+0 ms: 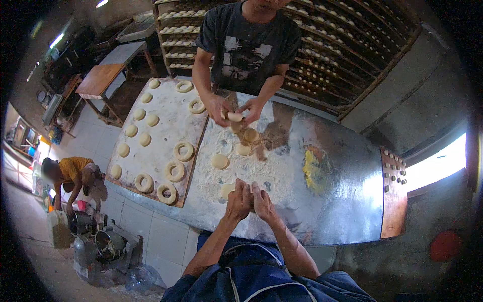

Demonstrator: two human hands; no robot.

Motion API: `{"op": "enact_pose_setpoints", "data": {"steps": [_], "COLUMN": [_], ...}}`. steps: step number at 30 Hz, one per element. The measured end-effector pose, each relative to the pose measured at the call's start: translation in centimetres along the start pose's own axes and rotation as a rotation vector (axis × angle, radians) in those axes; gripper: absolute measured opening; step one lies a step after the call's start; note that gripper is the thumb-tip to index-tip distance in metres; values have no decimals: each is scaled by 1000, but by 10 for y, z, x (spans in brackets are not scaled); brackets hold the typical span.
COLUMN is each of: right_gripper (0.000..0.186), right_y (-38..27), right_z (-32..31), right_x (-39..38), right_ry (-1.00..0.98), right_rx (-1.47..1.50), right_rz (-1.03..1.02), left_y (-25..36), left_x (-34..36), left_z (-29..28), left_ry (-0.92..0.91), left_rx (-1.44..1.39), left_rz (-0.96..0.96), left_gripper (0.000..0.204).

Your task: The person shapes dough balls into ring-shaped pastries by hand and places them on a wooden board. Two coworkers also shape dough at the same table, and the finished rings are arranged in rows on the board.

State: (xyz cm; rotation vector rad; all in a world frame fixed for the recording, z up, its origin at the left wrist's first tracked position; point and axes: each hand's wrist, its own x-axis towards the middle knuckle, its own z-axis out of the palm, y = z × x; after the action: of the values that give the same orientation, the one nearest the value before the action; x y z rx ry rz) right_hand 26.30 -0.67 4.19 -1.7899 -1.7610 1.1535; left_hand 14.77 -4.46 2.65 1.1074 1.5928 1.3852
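Note:
Over the floured metal table (352,201), near its front edge, my left hand (238,202) and my right hand (263,204) come together with fingers closed. Whatever lies between them is hidden by the hands. A flat round of dough (227,191) rests on the flour just beside my left hand's fingers. Farther off sits another dough round (220,161), with a dough piece (243,149) and one more dough ball (251,135) behind it. Across the table, a co-worker's two hands hold a piece of dough (234,117).
On the left, a floured board (166,126) bears several dough rounds and several dough rings (175,171). Yellow dough or paste (315,171) smears the table's right part. A wooden board (394,211) with small pieces stands at the right end. Racks (332,45) rise behind; another person (78,173) bends at far left.

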Motion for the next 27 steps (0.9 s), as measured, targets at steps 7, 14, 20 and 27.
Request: {"op": "enact_pose_setpoints", "data": {"steps": [7,14,20,27], "right_gripper": [62,55,64,68], "right_y": [13,-3,-49,-110], "right_z": [6,49,80,131], "right_x": [0,-6,-5,-1], "right_ry": [-239,-45,-232,-375], "right_rx": [422,322,394,124], "right_rz": [26,-227,-159,-300], "left_y": [-15,-33,-49,-85], "left_x": [13,19,27,37], "left_z": [-5,-39,-79,-163], "left_ry": [-13,50,60,235], "left_rx": [-455,-584,-1004,-314], "left_rz": [-80,-45,-188,111], "left_gripper": [24,37,32,35]}}
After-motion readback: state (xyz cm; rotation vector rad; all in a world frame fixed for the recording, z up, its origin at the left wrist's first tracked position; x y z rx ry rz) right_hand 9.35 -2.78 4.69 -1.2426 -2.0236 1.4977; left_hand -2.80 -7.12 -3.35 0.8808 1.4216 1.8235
